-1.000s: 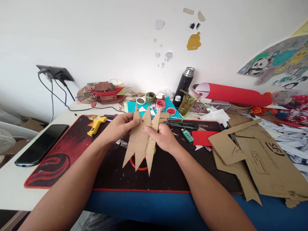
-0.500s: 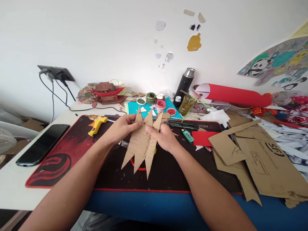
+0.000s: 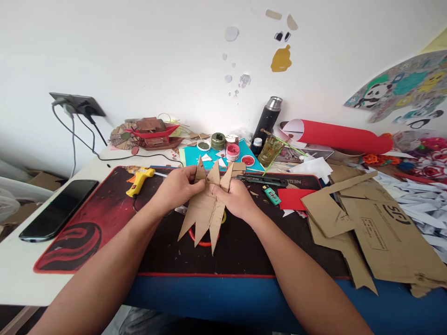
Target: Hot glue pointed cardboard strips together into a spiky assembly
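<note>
Both hands hold one piece of cardboard [image 3: 204,211] cut with pointed tips at its top and bottom, with a crease running down its right part. My left hand [image 3: 179,186] grips its upper left edge, thumb on the front face. At the upper right, my right hand [image 3: 235,197] pinches it with the thumb in front; the fingers behind are hidden. The piece is raised and tilted above a dark desk mat [image 3: 251,256]. Beneath its lower points shows part of a red ring-shaped handle [image 3: 204,243], mostly covered.
A yellow glue gun [image 3: 140,180] lies on the left, near a phone [image 3: 59,211]. Paint jars [image 3: 232,151], a utility knife [image 3: 261,180] and a black flask [image 3: 268,116] are behind my hands. Cardboard scraps [image 3: 373,228] and red paper [image 3: 296,199] lie to the right.
The cardboard has turned slightly, its right strip folding further back so it looks narrower. Both hands keep their hold, and the view has shifted slightly.
</note>
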